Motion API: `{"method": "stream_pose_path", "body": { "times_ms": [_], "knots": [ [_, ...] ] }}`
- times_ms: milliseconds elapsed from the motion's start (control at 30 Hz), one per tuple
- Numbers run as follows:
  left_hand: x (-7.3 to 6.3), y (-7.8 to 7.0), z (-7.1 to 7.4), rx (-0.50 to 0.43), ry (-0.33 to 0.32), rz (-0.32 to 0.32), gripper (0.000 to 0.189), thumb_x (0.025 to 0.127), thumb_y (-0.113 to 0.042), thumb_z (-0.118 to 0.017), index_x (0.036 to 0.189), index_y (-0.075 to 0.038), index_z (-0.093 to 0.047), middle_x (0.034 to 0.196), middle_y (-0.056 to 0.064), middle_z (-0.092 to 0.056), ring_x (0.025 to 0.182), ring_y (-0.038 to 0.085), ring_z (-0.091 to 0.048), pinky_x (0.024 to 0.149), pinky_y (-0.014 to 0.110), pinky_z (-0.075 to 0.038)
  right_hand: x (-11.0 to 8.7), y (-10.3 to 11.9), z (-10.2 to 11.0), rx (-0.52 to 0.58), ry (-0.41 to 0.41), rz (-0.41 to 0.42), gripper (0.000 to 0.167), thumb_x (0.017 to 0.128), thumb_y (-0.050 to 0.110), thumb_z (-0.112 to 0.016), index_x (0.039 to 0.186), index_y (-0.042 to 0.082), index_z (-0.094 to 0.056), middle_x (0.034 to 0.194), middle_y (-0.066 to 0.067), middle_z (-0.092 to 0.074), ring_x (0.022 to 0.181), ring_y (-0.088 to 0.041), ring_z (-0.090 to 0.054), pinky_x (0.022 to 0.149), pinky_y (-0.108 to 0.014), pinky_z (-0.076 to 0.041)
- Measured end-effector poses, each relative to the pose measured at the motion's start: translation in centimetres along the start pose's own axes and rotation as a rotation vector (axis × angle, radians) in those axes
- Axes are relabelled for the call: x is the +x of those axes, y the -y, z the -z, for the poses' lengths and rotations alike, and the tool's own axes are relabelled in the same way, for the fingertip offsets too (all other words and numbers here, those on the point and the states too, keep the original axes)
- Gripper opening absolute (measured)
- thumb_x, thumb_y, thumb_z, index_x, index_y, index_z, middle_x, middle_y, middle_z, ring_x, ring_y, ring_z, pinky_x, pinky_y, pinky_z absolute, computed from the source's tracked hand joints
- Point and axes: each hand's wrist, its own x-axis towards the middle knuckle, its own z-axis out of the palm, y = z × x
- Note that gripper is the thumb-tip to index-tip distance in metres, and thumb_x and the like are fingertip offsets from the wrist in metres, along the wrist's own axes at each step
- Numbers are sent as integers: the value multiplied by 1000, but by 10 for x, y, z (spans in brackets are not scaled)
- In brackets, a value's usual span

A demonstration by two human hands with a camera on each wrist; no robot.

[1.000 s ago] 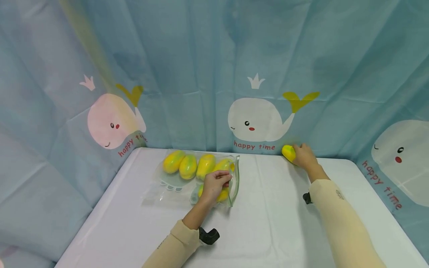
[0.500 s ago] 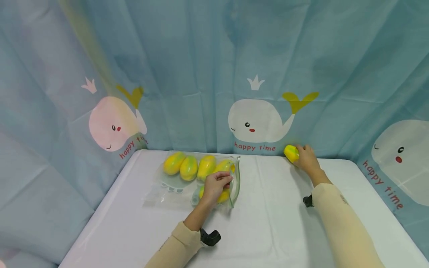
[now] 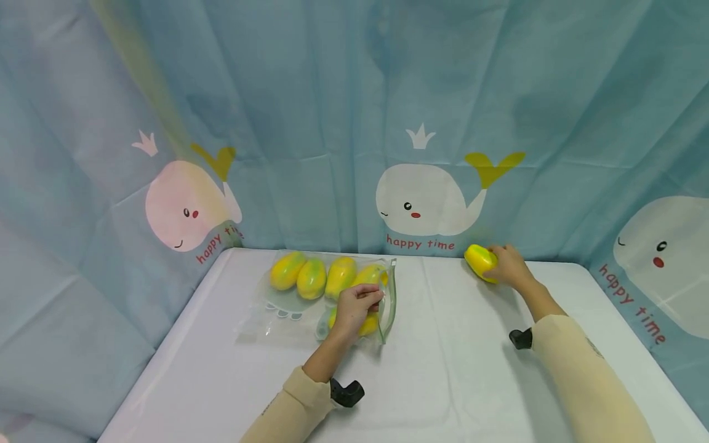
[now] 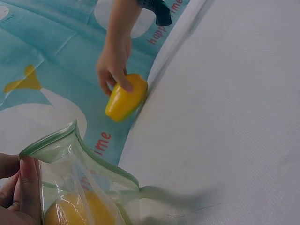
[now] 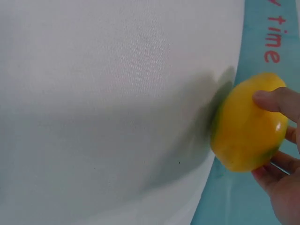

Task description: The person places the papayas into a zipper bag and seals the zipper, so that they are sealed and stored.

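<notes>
In the head view my right hand (image 3: 509,266) holds a yellow-green papaya (image 3: 479,261) at the table's back edge. The right wrist view shows the thumb on one side of this papaya (image 5: 246,129) and fingers beneath the other. My left hand (image 3: 354,307) pinches the open mouth of a clear zip bag (image 3: 277,330), which lies on the table at left. Several papayas (image 3: 311,278) lie inside the bag, one partly hidden under the left hand. Up close in the left wrist view, the bag's green zip edge (image 4: 105,165) stands raised and gaping.
The white table (image 3: 437,369) runs up to a blue curtain (image 3: 310,123) printed with whales, hanging right behind its back edge. White tabletop lies between the bag and the right hand. A black wrist device (image 3: 346,392) sits by the left cuff.
My right hand has shifted slightly to the right and toward me, and the papaya in it has turned to show more of its side. The left hand and bag stay in place.
</notes>
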Motion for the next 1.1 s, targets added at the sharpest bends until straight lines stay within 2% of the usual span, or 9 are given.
{"method": "stream_pose_path", "body": {
  "times_ms": [267, 700, 933, 1100],
  "knots": [
    [-1, 1, 0, 15, -15, 14, 26, 90, -11, -68, 111, 6, -68, 88, 4, -70, 67, 8, -59, 66, 17, -55, -11, 10, 2, 93, 11, -18, 70, 81, 18, -74, 137, -7, -41, 124, -35, -40, 107, -47, -45, 91, -65, -43],
    [-1, 1, -1, -6, -11, 7, 24, 90, -9, -68, 110, 5, -68, 87, 2, -70, 66, 7, -59, 64, 17, -55, -26, 18, -1, 104, -33, 39, 69, 80, 19, -76, 135, -7, -45, 121, -33, -45, 104, -44, -47, 89, -62, -45],
    [-2, 2, 0, -2, -6, 8, 25, 90, -10, -68, 110, 5, -68, 88, 3, -71, 65, 7, -59, 64, 16, -55, -36, 22, 1, 136, -61, 91, 68, 78, 20, -78, 132, -7, -47, 116, -31, -47, 99, -42, -49, 82, -57, -47],
    [-1, 1, 0, 0, -2, 3, 26, 90, -11, -69, 110, 6, -68, 90, 7, -72, 66, 7, -60, 65, 17, -56, -41, 22, 1, 136, -59, 92, 68, 79, 22, -78, 133, -6, -47, 117, -31, -48, 99, -41, -50, 83, -55, -47]
  ]
}}
